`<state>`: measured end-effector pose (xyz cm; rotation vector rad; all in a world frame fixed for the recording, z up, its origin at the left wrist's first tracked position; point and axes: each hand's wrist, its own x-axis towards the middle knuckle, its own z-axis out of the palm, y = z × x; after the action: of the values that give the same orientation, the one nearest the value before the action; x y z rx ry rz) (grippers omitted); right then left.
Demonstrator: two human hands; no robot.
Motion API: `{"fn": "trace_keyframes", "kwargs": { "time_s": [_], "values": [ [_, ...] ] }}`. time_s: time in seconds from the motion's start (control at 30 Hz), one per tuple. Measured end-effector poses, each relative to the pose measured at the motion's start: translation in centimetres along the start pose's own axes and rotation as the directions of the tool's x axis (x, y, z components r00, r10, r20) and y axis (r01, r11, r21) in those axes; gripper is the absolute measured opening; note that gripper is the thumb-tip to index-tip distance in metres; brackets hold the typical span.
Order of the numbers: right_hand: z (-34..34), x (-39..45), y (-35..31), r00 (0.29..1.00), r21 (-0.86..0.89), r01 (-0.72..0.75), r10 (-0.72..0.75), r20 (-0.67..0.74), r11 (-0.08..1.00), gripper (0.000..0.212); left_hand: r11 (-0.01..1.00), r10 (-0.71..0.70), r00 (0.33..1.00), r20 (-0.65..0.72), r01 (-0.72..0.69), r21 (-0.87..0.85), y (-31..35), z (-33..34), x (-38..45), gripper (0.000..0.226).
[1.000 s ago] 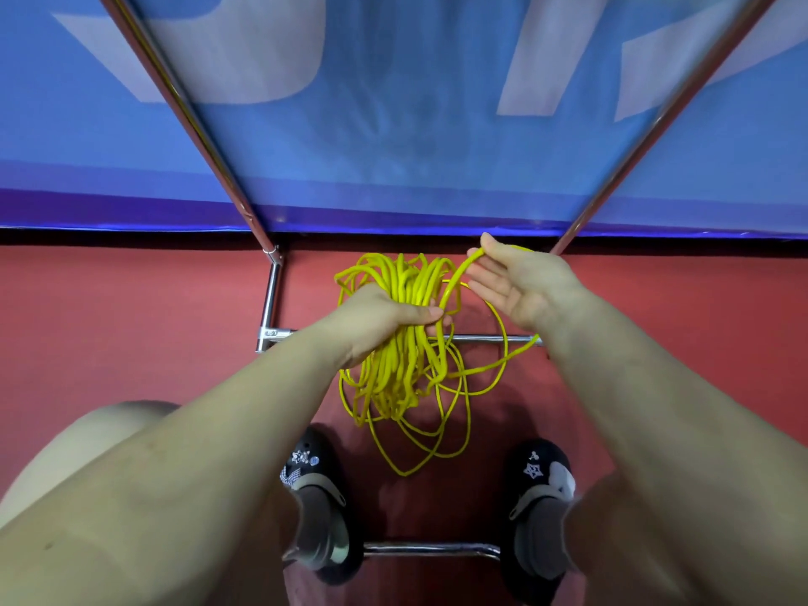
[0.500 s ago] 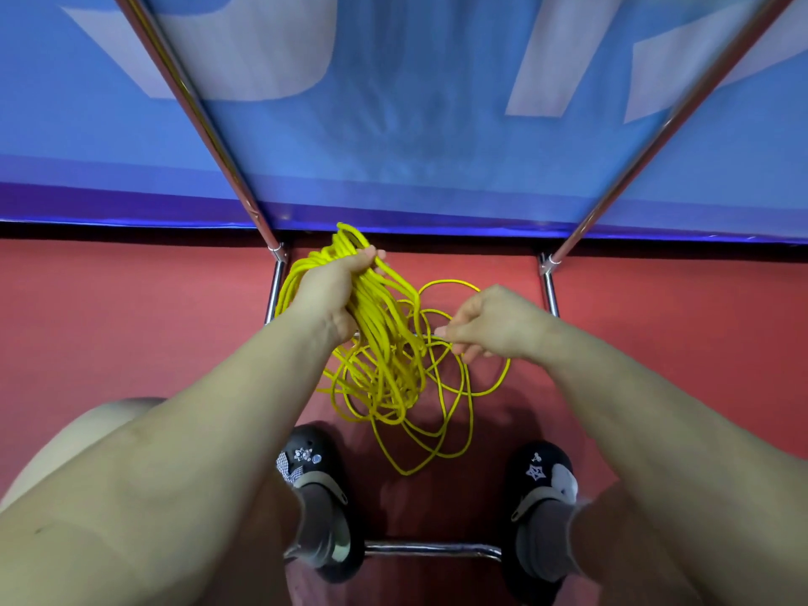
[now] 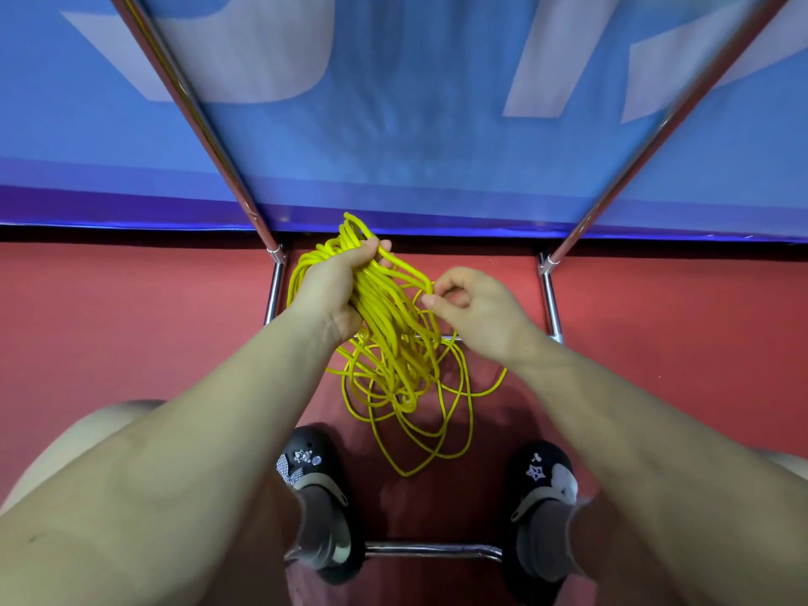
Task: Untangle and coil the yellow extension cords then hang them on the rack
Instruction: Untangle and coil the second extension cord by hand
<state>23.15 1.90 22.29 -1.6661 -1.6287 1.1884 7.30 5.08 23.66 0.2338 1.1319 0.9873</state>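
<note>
Left grip (image 3: 332,286) holds yellow cords (image 3: 393,343) | right grip (image 3: 472,308) pinches strand | red floor (image 3: 131,321)

Under you the red floor (image 3: 131,343) carries the chrome rack base (image 3: 433,551), your two black clogs (image 3: 319,496) and the cord's lowest yellow loops (image 3: 411,457).

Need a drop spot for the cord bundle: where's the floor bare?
Bare red floor left of the rack's left foot bar, and right of its right foot bar. Crowded between them: yellow cords, both shoes.
</note>
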Motion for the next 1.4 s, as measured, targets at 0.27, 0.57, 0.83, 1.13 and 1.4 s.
{"fn": "trace_keyframes", "kwargs": {
  "time_s": [0.27,0.57,0.83,1.13,1.4],
  "values": [
    [-3.5,0.5,-2.1,0.984,0.253,-0.176,0.169,0.049,0.951,0.006,0.995,-0.013,0.999,-0.041,0.017,0.098,-0.4,-0.3,0.3,0.009],
    [-4.4,1.0,-2.6,0.902,0.502,-0.422,0.403,0.152,0.755,0.035,0.809,-0.100,0.977,0.189,-0.031,0.586,-1.7,-0.6,-1.1,0.007],
    [-5.0,1.4,-2.5,0.807,0.819,-0.448,0.556,0.198,0.358,0.015,0.673,-0.100,0.935,0.339,-0.188,0.715,-2.8,0.2,-1.9,0.013],
    [-5.1,1.4,-2.5,0.812,0.905,-0.376,0.541,0.219,0.198,0.014,0.735,-0.106,0.925,0.365,-0.174,0.656,-3.5,0.5,-1.7,0.011],
    [-2.7,-0.3,-1.0,0.917,-0.173,-0.264,0.303,0.261,0.949,0.024,0.941,-0.046,0.992,0.117,0.004,0.337,-2.4,0.3,-0.5,0.008]
  ]
}}
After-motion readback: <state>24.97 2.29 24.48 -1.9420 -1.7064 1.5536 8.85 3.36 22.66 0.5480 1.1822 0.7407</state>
